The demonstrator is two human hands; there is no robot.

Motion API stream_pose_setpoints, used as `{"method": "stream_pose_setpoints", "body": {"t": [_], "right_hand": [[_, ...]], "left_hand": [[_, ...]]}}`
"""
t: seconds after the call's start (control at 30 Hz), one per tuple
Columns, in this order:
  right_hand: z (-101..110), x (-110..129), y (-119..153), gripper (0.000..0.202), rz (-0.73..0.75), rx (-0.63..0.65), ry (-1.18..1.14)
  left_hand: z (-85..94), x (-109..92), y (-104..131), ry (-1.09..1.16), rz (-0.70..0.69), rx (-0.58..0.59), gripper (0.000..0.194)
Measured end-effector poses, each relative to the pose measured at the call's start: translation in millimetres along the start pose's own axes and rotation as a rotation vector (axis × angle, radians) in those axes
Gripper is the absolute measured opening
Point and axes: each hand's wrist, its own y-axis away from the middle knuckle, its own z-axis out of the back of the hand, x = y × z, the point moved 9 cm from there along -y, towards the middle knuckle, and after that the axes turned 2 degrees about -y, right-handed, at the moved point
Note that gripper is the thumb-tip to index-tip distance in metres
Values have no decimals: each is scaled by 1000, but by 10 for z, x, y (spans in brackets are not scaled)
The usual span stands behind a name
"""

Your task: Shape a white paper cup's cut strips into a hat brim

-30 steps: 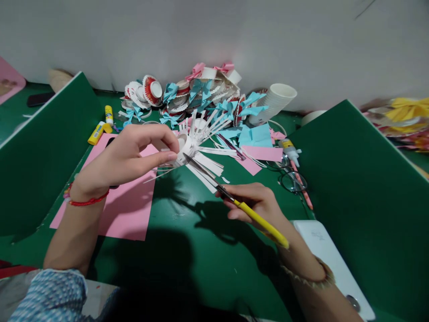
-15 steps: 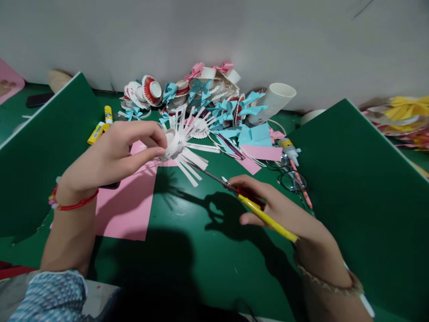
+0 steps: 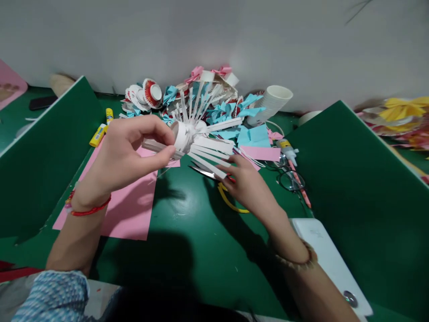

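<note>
My left hand [image 3: 134, 145] pinches the rim of a white paper cup [image 3: 181, 135] whose wall is cut into long strips fanning outward. The cup lies on its side in the air, its strips pointing away and to the right. At the lower right strips, my right hand [image 3: 251, 183] has its fingers closed around their ends. Under that hand are scissors [image 3: 231, 205] with a yellow and a red handle, blades pointing left; they seem to rest on the table, partly hidden by the fingers. Pink paper [image 3: 134, 214] lies beneath my left hand.
Behind stands a heap of cut cup crafts with blue bows [image 3: 221, 112], beside stacked white cups [image 3: 276, 98]. Green dividers [image 3: 362, 179] flank both sides. Glasses [image 3: 291, 180], a glue bottle [image 3: 286, 147], a glue stick [image 3: 109, 116] and a white phone [image 3: 321, 250] lie around.
My right hand has left the scissors' handles and moved left to the strips. The cup has shifted right and turned slightly in my left hand. The white phone is now uncovered.
</note>
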Motion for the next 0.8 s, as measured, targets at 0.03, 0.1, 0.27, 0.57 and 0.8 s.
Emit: {"method": "stream_pose_setpoints", "body": {"t": [0.03, 0.1, 0.27, 0.57, 0.8], "right_hand": [[51, 158, -49, 15, 22, -31, -205], [89, 382, -140, 10, -16, -58, -649], [-92, 597, -237, 18, -171, -19, -1324], [30, 534, -198, 15, -25, -46, -1217], [322, 630, -180, 13, 38, -173, -892]], "left_hand": [[-7, 4, 4, 17, 25, -27, 17], [-49, -5, 16, 42, 50, -45, 19], [-112, 3, 45, 79, 95, -87, 15], [-211, -62, 47, 84, 45, -34, 14], [-235, -94, 55, 43, -31, 5, 12]]}}
